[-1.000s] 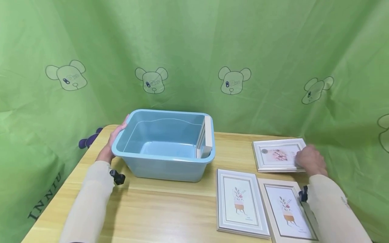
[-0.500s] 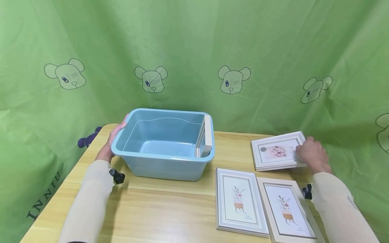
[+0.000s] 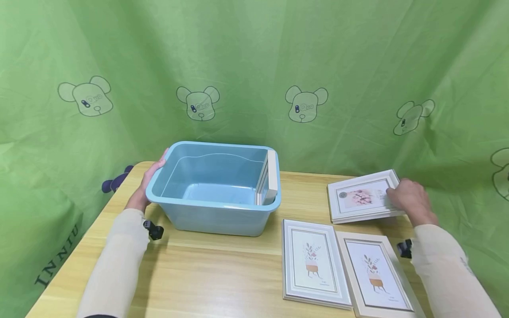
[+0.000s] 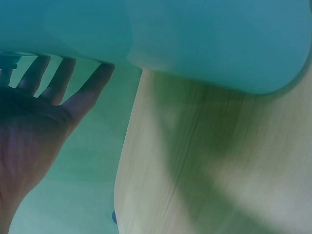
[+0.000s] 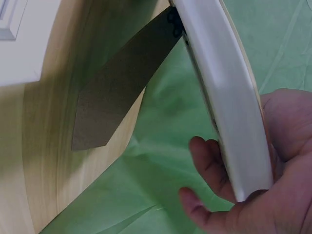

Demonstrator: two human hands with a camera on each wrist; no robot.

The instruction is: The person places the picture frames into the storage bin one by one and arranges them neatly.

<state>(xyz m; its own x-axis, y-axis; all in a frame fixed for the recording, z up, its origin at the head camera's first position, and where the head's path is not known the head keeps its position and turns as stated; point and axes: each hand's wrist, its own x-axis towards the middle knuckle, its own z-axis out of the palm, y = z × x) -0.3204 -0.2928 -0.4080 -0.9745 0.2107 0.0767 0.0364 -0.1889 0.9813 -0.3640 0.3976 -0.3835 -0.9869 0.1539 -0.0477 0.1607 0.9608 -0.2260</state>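
Note:
A light blue plastic basin (image 3: pixel 220 220) stands at the table's left middle. My left hand (image 3: pixel 148 183) rests against its left end, and in the left wrist view the fingers (image 4: pixel 90 90) lie straight along the wall under the rim. At the back right, my right hand (image 3: pixel 411 201) grips the right end of a white picture frame (image 3: pixel 359 198) with pink flowers. That end is tilted up off the table. In the right wrist view, thumb and fingers pinch the frame's edge (image 5: pixel 226 92), and a brown stand flap (image 5: pixel 124 87) hangs out from its back.
One picture frame (image 3: pixel 272 176) stands on edge inside the basin at its right end. Two more, a white frame (image 3: pixel 294 293) and a cream frame (image 3: pixel 397 304) with plant pictures, lie flat at the front right. A green curtain (image 3: pixel 250 53) hangs close behind the wooden table (image 3: pixel 207 274).
My right hand has lifted the right end of the pink-flower frame, which has turned slightly, its right end swinging toward the curtain. The left hand and basin have stayed put.

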